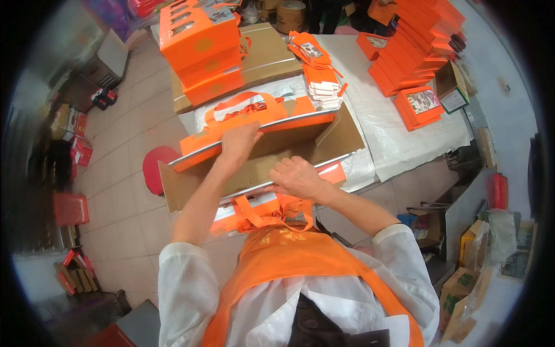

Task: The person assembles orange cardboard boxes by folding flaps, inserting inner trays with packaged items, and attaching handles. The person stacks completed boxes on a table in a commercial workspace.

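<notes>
Orange gift box (254,124), brown carton (277,156), white table cover (399,139), orange apron (300,254).

two hands work here, the left hand (240,141) and the right hand (298,178). three orange gift boxes (202,49) sit stacked on one brown carton (269,55). one red stool (155,168) stands on the floor.

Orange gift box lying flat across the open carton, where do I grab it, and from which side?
Probably by its long edges, from above. The orange gift box lies flat across the brown carton; the left hand already grips its near edge. Its ribbon handles look too floppy to steer it.
</notes>
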Action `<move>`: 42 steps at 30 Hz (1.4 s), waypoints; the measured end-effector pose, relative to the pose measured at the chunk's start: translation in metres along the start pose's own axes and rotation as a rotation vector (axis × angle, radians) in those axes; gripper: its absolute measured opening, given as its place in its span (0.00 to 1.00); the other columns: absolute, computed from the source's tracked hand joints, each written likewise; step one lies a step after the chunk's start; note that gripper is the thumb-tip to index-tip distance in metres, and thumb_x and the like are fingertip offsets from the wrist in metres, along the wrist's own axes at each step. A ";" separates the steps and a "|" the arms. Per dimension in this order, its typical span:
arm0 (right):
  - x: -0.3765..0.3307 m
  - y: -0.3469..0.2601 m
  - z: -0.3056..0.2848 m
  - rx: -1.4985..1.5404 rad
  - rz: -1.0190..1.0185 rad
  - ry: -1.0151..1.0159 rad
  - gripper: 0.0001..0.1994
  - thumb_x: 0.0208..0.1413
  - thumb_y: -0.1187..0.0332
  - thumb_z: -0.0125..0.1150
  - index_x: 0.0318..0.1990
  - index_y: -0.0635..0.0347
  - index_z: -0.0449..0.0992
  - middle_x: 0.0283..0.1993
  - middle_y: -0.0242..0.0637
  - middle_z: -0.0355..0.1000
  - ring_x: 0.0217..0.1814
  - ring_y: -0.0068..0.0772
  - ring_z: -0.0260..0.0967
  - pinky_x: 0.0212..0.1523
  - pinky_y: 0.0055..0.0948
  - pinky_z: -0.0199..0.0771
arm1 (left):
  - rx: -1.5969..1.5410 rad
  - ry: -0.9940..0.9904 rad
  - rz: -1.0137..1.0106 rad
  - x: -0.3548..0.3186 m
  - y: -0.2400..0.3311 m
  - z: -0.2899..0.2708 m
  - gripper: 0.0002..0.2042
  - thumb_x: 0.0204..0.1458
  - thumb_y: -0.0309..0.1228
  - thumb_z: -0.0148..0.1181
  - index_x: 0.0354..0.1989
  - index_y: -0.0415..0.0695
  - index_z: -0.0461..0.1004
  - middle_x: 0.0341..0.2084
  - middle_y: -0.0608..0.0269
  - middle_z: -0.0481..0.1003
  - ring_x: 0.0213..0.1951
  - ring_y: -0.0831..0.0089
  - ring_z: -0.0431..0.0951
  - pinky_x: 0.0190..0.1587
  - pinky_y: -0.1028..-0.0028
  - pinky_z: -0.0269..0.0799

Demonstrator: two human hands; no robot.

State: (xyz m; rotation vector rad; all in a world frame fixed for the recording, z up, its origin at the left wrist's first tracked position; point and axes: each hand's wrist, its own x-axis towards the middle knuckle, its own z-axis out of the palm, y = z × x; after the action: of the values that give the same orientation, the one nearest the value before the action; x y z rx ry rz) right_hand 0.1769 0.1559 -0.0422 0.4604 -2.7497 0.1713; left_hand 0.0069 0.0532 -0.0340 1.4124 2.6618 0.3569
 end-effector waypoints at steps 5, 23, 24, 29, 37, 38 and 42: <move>-0.001 0.006 -0.035 0.296 0.001 0.113 0.13 0.44 0.57 0.62 0.31 0.56 0.70 0.33 0.35 0.69 0.39 0.34 0.67 0.41 0.32 0.65 | 0.101 0.349 0.051 -0.011 0.004 0.022 0.12 0.45 0.41 0.59 0.25 0.46 0.67 0.17 0.60 0.72 0.23 0.62 0.74 0.22 0.65 0.67; -0.044 0.169 -0.046 1.634 1.036 -0.066 0.24 0.58 0.58 0.50 0.58 0.62 0.59 0.53 0.34 0.64 0.51 0.25 0.64 0.51 0.26 0.67 | 0.055 0.377 0.077 -0.007 -0.002 0.024 0.12 0.44 0.40 0.61 0.24 0.46 0.66 0.16 0.62 0.70 0.21 0.63 0.73 0.20 0.66 0.66; -0.043 0.170 -0.046 1.534 1.042 -0.111 0.24 0.58 0.59 0.51 0.57 0.62 0.60 0.52 0.34 0.65 0.51 0.25 0.64 0.51 0.26 0.66 | 0.043 0.373 0.084 -0.007 -0.003 0.026 0.12 0.44 0.40 0.61 0.24 0.46 0.66 0.17 0.62 0.70 0.21 0.63 0.73 0.20 0.66 0.67; -0.042 0.176 -0.032 1.065 0.935 -0.234 0.19 0.55 0.65 0.56 0.52 0.64 0.64 0.47 0.36 0.68 0.49 0.22 0.63 0.50 0.25 0.66 | 0.026 0.351 0.070 -0.010 -0.004 0.029 0.10 0.45 0.39 0.59 0.24 0.48 0.67 0.17 0.63 0.71 0.21 0.64 0.73 0.21 0.66 0.68; -0.022 0.171 -0.006 0.142 0.852 -0.145 0.08 0.47 0.73 0.49 0.35 0.65 0.65 0.27 0.56 0.70 0.34 0.60 0.69 0.35 0.50 0.68 | 0.014 0.367 0.101 -0.008 0.000 0.026 0.12 0.42 0.39 0.62 0.22 0.46 0.68 0.16 0.62 0.71 0.20 0.63 0.74 0.21 0.67 0.68; -0.020 0.171 -0.003 0.091 0.886 -0.167 0.08 0.47 0.73 0.49 0.35 0.65 0.64 0.26 0.56 0.70 0.33 0.61 0.68 0.35 0.51 0.67 | 0.013 0.370 0.097 -0.008 0.000 0.027 0.12 0.43 0.39 0.61 0.22 0.46 0.68 0.16 0.62 0.71 0.20 0.63 0.74 0.21 0.67 0.68; -0.018 0.164 -0.009 0.217 1.011 -0.215 0.18 0.49 0.69 0.52 0.48 0.63 0.61 0.38 0.53 0.69 0.43 0.51 0.68 0.40 0.43 0.69 | 0.025 0.370 0.083 -0.006 0.000 0.029 0.12 0.43 0.39 0.61 0.22 0.46 0.68 0.16 0.63 0.71 0.20 0.64 0.74 0.22 0.67 0.69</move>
State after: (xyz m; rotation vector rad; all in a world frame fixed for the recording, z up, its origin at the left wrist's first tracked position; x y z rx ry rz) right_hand 0.1408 0.3172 -0.0505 -0.9505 -2.9054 0.6876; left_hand 0.0157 0.0529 -0.0625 1.6056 2.9015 0.6543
